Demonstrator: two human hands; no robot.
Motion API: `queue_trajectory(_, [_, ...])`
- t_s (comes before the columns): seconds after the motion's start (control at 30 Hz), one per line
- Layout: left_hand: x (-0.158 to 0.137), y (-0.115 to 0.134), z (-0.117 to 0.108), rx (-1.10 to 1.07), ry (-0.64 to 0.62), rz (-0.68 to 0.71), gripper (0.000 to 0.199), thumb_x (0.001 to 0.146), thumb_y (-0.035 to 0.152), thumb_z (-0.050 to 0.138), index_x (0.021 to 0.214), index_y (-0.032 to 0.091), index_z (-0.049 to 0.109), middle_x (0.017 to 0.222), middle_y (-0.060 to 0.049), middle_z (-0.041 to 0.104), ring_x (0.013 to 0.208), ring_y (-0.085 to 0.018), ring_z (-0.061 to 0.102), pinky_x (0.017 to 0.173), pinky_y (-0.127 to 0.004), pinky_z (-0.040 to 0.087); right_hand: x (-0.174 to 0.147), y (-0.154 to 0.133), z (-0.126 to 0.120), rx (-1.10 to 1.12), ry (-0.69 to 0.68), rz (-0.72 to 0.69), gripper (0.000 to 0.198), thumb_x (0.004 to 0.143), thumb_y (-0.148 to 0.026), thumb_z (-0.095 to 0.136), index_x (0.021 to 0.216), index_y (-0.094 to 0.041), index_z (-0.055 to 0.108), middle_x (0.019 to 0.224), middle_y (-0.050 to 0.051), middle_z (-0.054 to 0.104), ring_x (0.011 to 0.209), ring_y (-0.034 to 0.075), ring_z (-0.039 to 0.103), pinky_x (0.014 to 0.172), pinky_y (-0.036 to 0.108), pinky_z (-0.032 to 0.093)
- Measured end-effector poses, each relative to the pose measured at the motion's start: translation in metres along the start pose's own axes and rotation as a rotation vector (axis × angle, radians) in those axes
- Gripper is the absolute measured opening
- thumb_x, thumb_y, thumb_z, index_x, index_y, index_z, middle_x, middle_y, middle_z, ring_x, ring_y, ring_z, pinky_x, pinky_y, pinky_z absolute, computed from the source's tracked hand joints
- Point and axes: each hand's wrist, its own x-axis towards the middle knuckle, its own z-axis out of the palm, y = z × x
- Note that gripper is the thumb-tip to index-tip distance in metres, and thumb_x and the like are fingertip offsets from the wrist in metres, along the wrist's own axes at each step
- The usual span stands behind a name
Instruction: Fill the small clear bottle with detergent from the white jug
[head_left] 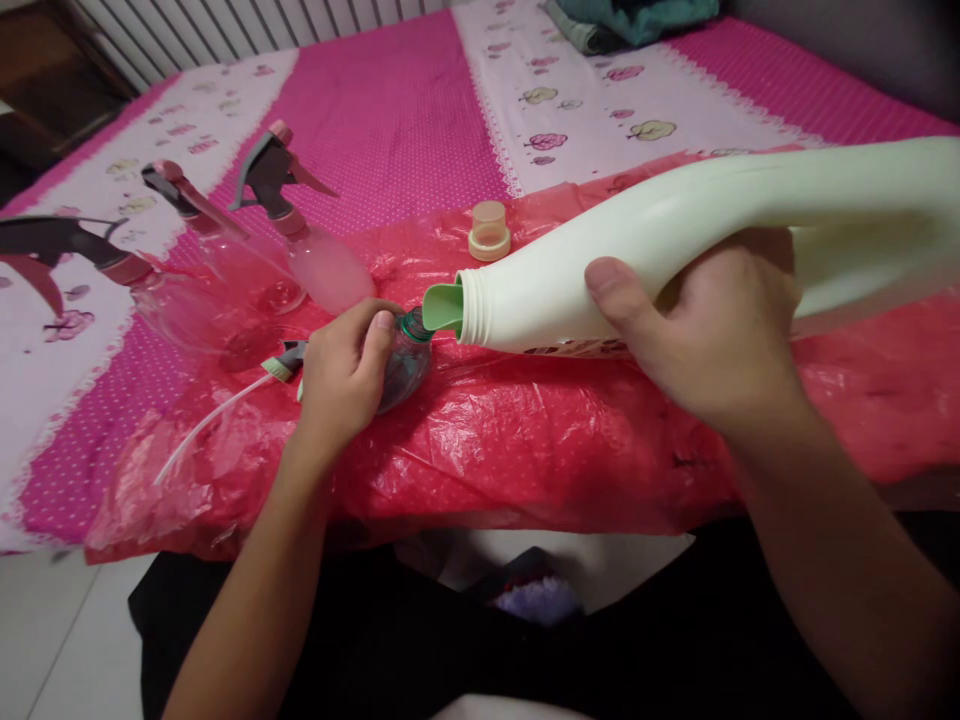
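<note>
My right hand (720, 330) is wrapped round the handle of a large pale detergent jug (570, 260), tipped almost level with its mouth to the left. The jug's green spout (444, 308) sits right at the neck of a clear, dark-rimmed spray bottle (409, 365). Around that small bottle my left hand (346, 365) is closed, holding it with its mouth turned toward the spout. Whether liquid is flowing cannot be seen. Beside my left hand lies a loose spray head (285, 362) with a white dip tube (214, 425).
Three spray bottles with grey and pink triggers, one holding pinkish liquid (334, 270), stand at the left. A translucent cap (489, 232) rests behind the jug. Red plastic sheeting (525, 440) covers the front of the bed (390, 120). Folded clothes (637, 20) lie at the back.
</note>
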Motion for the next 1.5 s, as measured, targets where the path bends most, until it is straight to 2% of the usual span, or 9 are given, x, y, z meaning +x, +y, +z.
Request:
queue_trajectory(0.4, [0.0007,0.0003,0.0017,0.005,0.024,0.005,0.043,0.104,0.05,0.039,0.095,0.022,0.071,0.072,0.0,0.065,0.069,-0.018,0.061,0.065,-0.032,0.04,0.0004,-0.0021,-0.0045,-0.001,-0.042,-0.008,0.093,0.089,-0.087,0.018,0.116,-0.016,0.072,0.116,0.011,0.074,0.125,0.038,0.062,0.112,0.063,0.04])
queue_trajectory(0.57, [0.0009,0.0022,0.0009,0.004,0.001,-0.011,0.045,0.104,0.052,0.038,0.094,0.022,0.07,0.077,-0.001,0.067,0.073,-0.018,0.061,0.068,-0.032,0.042,0.0007,-0.0002,-0.0027,-0.042,-0.039,0.0,0.099,0.087,-0.089,0.015,0.12,-0.015,0.071,0.12,0.012,0.073,0.126,0.037,0.062,0.111,0.059,0.042])
queue_trajectory(0.73, [-0.0001,0.001,0.0007,0.007,-0.001,-0.017,0.046,0.104,0.053,0.036,0.097,0.022,0.07,0.08,-0.001,0.07,0.075,-0.018,0.062,0.07,-0.032,0.043,0.0008,-0.0005,-0.0033,-0.023,-0.052,0.01,0.095,0.087,-0.089,0.018,0.121,-0.017,0.07,0.122,0.011,0.073,0.126,0.039,0.061,0.109,0.063,0.041])
queue_trajectory(0.9, [-0.0003,0.0023,0.0004,-0.002,0.001,-0.025,0.045,0.104,0.052,0.038,0.098,0.022,0.072,0.079,-0.002,0.069,0.074,-0.019,0.063,0.07,-0.033,0.043,-0.0001,-0.0026,-0.0045,0.0,-0.031,0.0,0.085,0.092,-0.082,0.026,0.12,-0.016,0.071,0.122,0.012,0.073,0.127,0.037,0.061,0.113,0.057,0.041])
queue_trajectory(1.1, [-0.0002,0.0034,0.0003,-0.001,-0.001,-0.018,0.045,0.105,0.05,0.037,0.097,0.022,0.071,0.08,-0.003,0.07,0.075,-0.019,0.063,0.07,-0.034,0.041,0.0004,-0.0017,-0.0045,-0.009,-0.044,-0.004,0.089,0.09,-0.085,0.026,0.121,-0.013,0.07,0.123,0.015,0.072,0.128,0.038,0.061,0.113,0.058,0.04])
queue_trajectory(1.5, [-0.0004,0.0029,0.0006,-0.006,-0.008,-0.023,0.042,0.104,0.049,0.038,0.097,0.023,0.071,0.083,-0.002,0.071,0.077,-0.019,0.064,0.07,-0.034,0.043,-0.0001,-0.0025,-0.0048,-0.005,-0.032,-0.009,0.084,0.091,-0.082,0.025,0.121,-0.018,0.071,0.122,0.009,0.073,0.126,0.037,0.062,0.111,0.059,0.041])
